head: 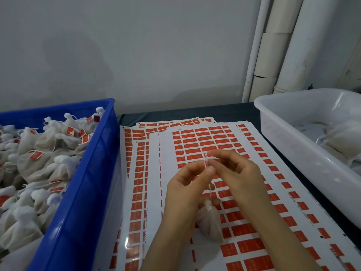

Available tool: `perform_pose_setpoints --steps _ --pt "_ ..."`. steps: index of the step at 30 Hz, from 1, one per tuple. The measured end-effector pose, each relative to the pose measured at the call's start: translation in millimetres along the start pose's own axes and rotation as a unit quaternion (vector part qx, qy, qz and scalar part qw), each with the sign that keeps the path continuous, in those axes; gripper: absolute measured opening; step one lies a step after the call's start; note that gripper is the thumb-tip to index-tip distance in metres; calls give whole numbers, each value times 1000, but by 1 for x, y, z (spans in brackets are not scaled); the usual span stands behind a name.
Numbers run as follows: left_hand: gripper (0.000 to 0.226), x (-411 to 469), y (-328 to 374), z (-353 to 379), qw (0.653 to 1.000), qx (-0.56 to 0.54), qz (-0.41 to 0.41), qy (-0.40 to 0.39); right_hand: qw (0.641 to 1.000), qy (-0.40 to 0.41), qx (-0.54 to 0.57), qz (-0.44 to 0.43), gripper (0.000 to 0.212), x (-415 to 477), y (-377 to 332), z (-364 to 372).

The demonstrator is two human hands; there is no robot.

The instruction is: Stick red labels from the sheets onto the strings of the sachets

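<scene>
1. Both hands meet in a pinching grip just right of the frame's centre: the left hand [187, 184] has thumb and forefinger closed on the thin white string [210, 189] and on a red label [205, 163] seen edge-on, and the right hand [240, 173] pinches the same spot from the other side, its other fingers loosely curled.
2. From the pinch the string runs straight down to a white sachet [210, 222], which sits below the hands on the label sheets, its gathered neck pointing up.
3. Whether the label is already folded shut around the string cannot be told; the fingertips hide that part.
4. Under the hands, several white label sheets [195, 145] lie fanned and overlapping on the dark table [234, 112], filling the lower middle of the frame with rows of red labels; some places on the top sheet are bare white.
5. At the left edge of the frame stands a blue crate [93, 173] heaped with white sachets, a number of them with red labels showing on their strings.
6. At the right, from upper to middle, stands a translucent white tub [293, 145] with a few more sachets lying inside it.
7. Behind the table is a pale grey wall, with white pipes [273, 45] running up the upper right corner.
</scene>
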State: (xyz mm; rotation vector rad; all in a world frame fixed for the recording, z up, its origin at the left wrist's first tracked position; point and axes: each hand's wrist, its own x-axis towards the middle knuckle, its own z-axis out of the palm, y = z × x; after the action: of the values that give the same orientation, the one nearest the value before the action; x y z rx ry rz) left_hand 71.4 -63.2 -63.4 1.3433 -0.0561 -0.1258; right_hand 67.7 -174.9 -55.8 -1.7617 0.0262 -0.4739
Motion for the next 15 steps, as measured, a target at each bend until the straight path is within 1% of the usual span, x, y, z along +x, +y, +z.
perform_pose_setpoints --steps 2,6,10,15 --pt "34 1 -3 0 999 24 17 38 1000 6 -4 4 18 0 1 -1" --pt "15 2 -3 1 995 24 30 88 1000 5 8 12 3 1 4 -2" --pt "13 2 -1 0 993 15 38 108 1000 -16 16 11 8 1 5 -2" --pt "24 2 -1 -4 992 9 31 120 999 -45 7 -5 10 -1 3 0"
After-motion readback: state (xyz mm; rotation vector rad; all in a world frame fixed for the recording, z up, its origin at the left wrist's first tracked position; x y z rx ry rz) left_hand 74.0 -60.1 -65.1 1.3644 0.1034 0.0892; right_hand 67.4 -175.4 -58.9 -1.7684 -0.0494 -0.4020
